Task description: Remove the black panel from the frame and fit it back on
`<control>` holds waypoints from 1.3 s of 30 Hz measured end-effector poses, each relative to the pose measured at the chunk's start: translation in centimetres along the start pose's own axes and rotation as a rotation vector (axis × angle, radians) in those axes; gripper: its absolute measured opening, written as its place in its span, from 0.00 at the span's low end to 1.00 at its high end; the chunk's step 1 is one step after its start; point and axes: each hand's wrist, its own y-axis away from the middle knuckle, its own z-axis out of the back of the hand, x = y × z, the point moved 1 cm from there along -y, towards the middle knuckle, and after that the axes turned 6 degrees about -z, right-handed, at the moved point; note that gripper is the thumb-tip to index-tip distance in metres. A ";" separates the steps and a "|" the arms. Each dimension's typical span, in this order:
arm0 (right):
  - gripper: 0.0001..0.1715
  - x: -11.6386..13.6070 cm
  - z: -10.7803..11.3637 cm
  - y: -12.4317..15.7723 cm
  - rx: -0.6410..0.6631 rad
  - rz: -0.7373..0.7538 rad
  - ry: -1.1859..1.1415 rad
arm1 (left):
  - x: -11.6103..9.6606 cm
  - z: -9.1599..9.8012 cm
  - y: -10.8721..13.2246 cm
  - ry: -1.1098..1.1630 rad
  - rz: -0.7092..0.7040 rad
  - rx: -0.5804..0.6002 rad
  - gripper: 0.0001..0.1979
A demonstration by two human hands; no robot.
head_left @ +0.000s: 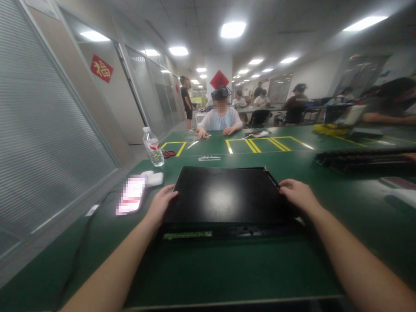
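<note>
A flat black rectangular panel (221,190) lies in front of me over the green table, its smooth top reflecting a ceiling light. My left hand (160,203) grips its left edge, fingers curled at the side. On the opposite edge, my right hand (299,194) has its thumb and fingers closed near a narrow side strip. Below the panel's near edge shows a darker lower part with a green circuit board strip (187,235). Whether the panel and lower part are joined, I cannot tell. The undersides of both grips are hidden.
To the left are a phone (131,195), a white case (154,178), a water bottle (152,147) and red scissors (169,153). Across the green table (234,268) sits a person (221,117). A long black object (364,160) lies at the right.
</note>
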 end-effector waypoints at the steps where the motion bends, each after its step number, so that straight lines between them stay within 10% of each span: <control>1: 0.15 0.0 0.0 0.0 -0.001 0.003 -0.005 | 0.0 0.0 0.0 -0.001 -0.001 0.003 0.17; 39: 0.14 -0.3 -0.1 -0.6 0.034 -0.073 -0.118 | -0.6 -0.6 0.3 0.072 0.047 -0.016 0.16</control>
